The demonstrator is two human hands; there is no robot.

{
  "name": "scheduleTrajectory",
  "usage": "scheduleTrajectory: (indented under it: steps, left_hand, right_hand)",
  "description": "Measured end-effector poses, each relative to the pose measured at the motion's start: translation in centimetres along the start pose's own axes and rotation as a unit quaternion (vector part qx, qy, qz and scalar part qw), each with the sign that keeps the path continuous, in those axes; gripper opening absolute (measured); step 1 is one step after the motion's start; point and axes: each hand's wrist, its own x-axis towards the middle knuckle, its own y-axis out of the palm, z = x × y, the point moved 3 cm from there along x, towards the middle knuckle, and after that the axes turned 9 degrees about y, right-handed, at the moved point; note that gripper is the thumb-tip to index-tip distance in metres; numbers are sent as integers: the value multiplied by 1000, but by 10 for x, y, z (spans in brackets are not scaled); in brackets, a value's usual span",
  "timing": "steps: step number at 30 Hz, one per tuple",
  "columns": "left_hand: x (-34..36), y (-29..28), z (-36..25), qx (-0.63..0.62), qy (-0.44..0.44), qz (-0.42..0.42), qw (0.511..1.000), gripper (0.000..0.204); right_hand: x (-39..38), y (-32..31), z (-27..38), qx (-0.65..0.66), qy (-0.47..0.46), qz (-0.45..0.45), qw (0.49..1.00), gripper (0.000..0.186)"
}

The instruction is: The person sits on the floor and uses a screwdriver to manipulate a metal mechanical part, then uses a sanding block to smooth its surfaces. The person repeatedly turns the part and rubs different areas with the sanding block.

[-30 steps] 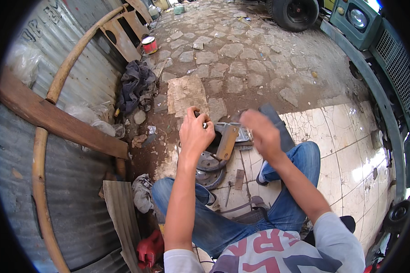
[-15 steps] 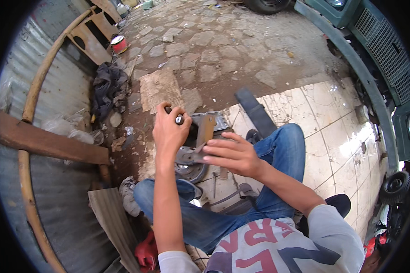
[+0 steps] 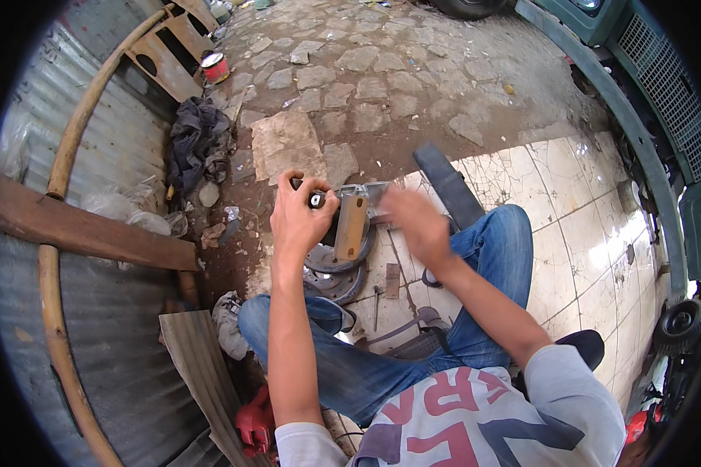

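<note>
My left hand (image 3: 302,216) is closed round a black grip with a shiny metal end (image 3: 316,200). Beside it, a tan slotted plate (image 3: 350,227) stands tilted, with a slot near each end; the hand hides how the two join. My right hand (image 3: 419,222), smeared by motion, is just right of the plate, apart from it. Whether it holds anything I cannot tell. Beneath the plate lie round grey metal discs (image 3: 341,282). A silvery metal tray-like part (image 3: 374,190) is partly hidden behind the plate.
Between my legs lie a thin rod-like tool (image 3: 377,308) and a small brown rectangular piece (image 3: 393,280). A dark long block (image 3: 449,185) rests on the tiles ahead. Corrugated metal (image 3: 93,327) walls the left; a vehicle front (image 3: 662,86) stands at right.
My right hand has moved up and right, away from the plate it was touching. The tan plate now shows more of its face. My left hand keeps its grip.
</note>
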Motion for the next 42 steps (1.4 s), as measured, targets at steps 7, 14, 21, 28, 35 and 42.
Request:
scheduleTrajectory:
  steps: [7, 14, 21, 28, 35, 42]
  left_hand:
    - [-9, -3, 8, 29, -20, -43, 998, 20]
    - [-6, 10, -5, 64, -18, -36, 997, 21]
    - [2, 17, -11, 84, -27, -39, 995, 20]
    - [0, 12, -8, 50, -46, -47, 997, 23]
    - [-1, 15, 2, 53, -35, -50, 997, 24]
    - [2, 15, 4, 47, -17, -51, 997, 23]
  right_hand:
    - [-28, 10, 6, 396, 473, -7, 787, 47]
    - [-13, 33, 55, 409, 369, 27, 834, 48]
    - [-24, 34, 48, 254, 258, -8, 932, 53]
    - [-54, 32, 21, 252, 245, 0, 936, 51]
    - [-9, 22, 50, 234, 174, -14, 956, 48]
    - [-20, -7, 35, 85, 14, -24, 996, 50]
